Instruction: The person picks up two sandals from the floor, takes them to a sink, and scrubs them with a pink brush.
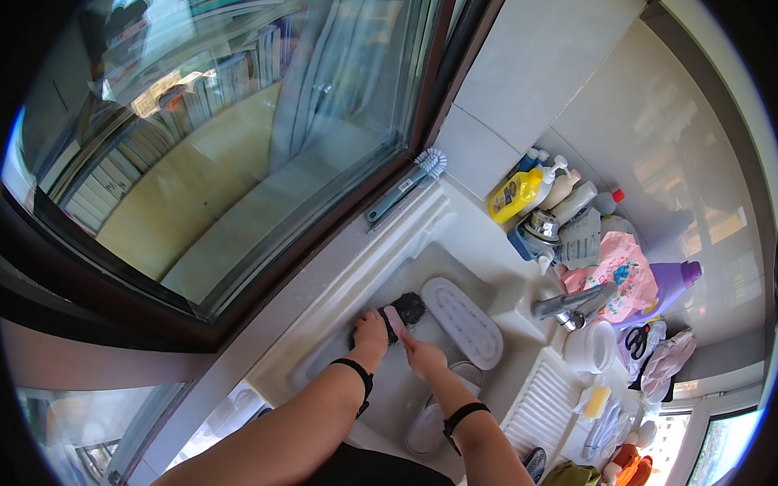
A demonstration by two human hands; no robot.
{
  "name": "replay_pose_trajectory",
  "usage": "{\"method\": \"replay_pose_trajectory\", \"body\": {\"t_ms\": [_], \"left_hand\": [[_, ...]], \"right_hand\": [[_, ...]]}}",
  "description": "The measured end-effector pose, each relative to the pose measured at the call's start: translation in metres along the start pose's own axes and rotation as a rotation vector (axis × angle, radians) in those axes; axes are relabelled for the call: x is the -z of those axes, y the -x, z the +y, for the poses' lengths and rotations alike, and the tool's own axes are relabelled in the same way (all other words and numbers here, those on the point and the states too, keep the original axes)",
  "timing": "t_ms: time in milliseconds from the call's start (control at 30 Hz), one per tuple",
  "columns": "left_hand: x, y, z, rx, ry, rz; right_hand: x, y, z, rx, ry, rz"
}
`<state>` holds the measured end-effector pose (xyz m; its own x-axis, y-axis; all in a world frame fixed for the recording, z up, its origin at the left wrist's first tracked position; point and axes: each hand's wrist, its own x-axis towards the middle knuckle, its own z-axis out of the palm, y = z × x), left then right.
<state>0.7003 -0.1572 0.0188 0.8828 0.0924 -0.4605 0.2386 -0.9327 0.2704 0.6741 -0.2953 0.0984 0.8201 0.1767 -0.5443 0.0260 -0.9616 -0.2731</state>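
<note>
In the white sink (321,350), my left hand (370,333) grips a dark, wet object (408,307), which looks like a shoe or slipper; my fingers hide part of it. Across its top lies a flat pink object (395,322), perhaps a scrubbing brush, with its near end in the fingers of my right hand (425,358). Right of the dark object, a pale slipper (463,323) rests with its sole up against the basin's side. Another light slipper (429,425) lies below my right hand, partly hidden by the forearm. Shallow cloudy water appears to cover the basin floor.
A chrome faucet (570,305) juts over the basin's right side. Bottles, including a yellow one (516,195), crowd the ledge by a white tub (590,346). A ribbed washboard (530,402) adjoins the sink. A dish brush (404,187) lies beneath the window (238,141).
</note>
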Motion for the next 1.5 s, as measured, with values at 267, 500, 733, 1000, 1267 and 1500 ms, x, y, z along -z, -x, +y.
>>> {"method": "replay_pose_trajectory", "body": {"t_ms": [267,500,733,1000,1267,1500], "left_hand": [[0.012,0.006,0.002,-0.053,-0.089,-0.073],[0.017,0.009,0.013,0.020,0.083,-0.015],[0.011,0.005,0.013,0.001,-0.054,-0.060],[0.040,0.015,0.013,-0.162,-0.055,-0.081],[0.053,0.028,0.020,-0.042,-0.016,-0.610],[0.015,0.047,0.059,0.368,1.065,-0.635]], "right_hand": [[-0.013,-0.044,0.022,-0.270,0.049,0.184],[-0.016,-0.019,0.015,-0.177,-0.060,0.144],[0.000,-0.024,0.018,-0.213,0.089,0.115],[0.008,-0.046,0.019,-0.244,-0.226,0.243],[0.063,0.030,0.023,-0.143,-0.281,0.192],[0.066,0.076,0.042,-0.230,-0.056,0.200]]}}
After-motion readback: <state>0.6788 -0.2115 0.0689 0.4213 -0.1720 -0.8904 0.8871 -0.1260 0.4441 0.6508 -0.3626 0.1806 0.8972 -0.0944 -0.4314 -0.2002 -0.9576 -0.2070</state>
